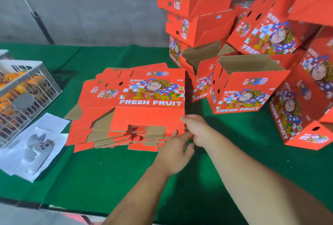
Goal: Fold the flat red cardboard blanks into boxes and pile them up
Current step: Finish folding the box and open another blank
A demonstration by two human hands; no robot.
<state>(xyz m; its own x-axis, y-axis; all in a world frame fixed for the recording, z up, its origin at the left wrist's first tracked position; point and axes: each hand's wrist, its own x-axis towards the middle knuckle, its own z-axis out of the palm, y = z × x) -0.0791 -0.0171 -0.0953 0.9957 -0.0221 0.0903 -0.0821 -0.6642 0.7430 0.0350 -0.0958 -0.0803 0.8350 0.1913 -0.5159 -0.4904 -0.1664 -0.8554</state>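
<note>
Because the near right corner is reached: both hands are placed at the stack of flat red printed cardboard blanks (129, 109).
Left hand (173, 150): fingers extended onto the edges, grasping nothing.
Right hand (196, 128): top blank's corner pinched for lifting, seemingly.
Folded red boxes (241, 87): piled rightward, away from the blanks.

"FRESH FRUIT" stands in white on the top flat blank (149, 89) and the open folded box (239, 95).

One head-worn view looks forward and down, close over the green table (108, 179).
</note>
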